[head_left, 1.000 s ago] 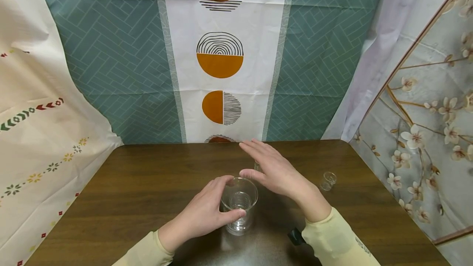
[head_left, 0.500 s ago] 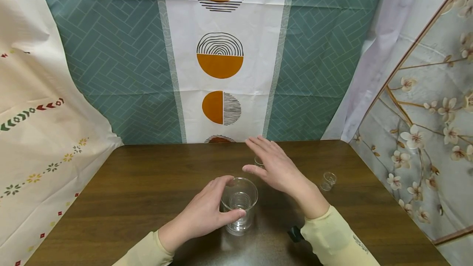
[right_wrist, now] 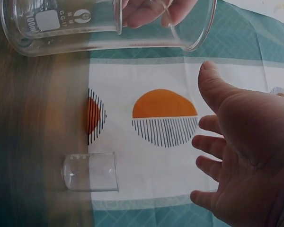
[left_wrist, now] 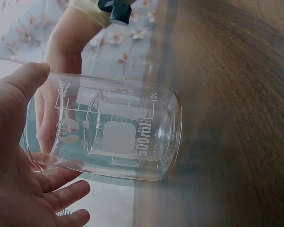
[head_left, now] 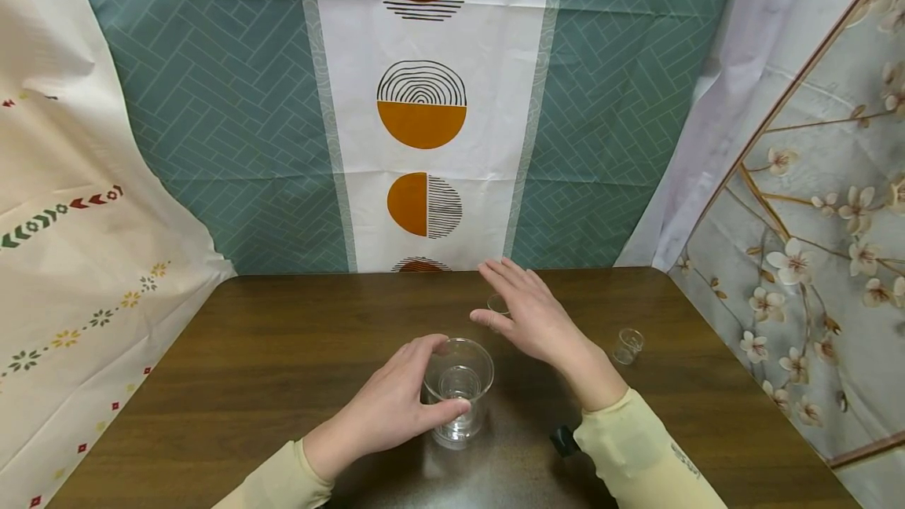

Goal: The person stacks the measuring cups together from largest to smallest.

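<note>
A clear glass beaker marked 500ml (left_wrist: 144, 127) stands upright on the table. My left hand (head_left: 396, 403) holds it near the rim, thumb on one side and fingers on the other. Inside sits a smaller beaker (right_wrist: 47, 21) marked 100ml. To the right of the big beaker, my right hand (head_left: 530, 316) hovers with fingers spread and nothing in them. Behind it stands another small beaker (right_wrist: 91, 171); the hand covers most of this one in the head view.
One more small glass beaker (head_left: 628, 346) stands toward the right side of the brown wooden table (head_left: 283, 352). Patterned cloths hang behind and on the left, and a floral panel (head_left: 813, 297) borders the right edge.
My right hand has drifted a little right and away from the big beaker, so more of the rim of the small beaker behind it shows. The left hand has stayed put.
</note>
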